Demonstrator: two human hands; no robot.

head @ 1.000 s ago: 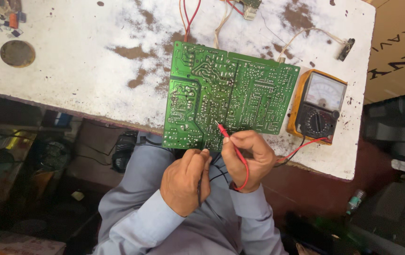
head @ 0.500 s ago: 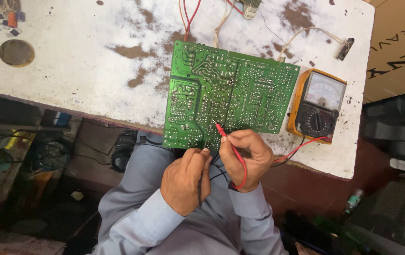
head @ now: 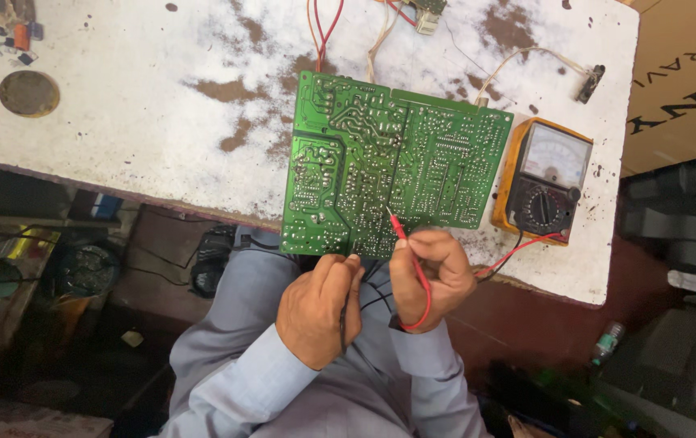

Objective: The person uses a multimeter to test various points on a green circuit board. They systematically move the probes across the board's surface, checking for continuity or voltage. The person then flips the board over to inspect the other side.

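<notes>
My right hand (head: 433, 272) had nudged its pinched red probe (head: 397, 229) further onto the green board (head: 397, 166) just above both hands, meter (head: 543, 178) to the right, while my left hand (head: 320, 308) stayed pinching the black lead (head: 343, 324).

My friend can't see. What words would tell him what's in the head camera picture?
A person's right hand touches a red probe to a green circuit board at the edge of a worn white table. The left hand holds a black lead beside it, and an orange-cased dial meter lies right of the board.
</notes>
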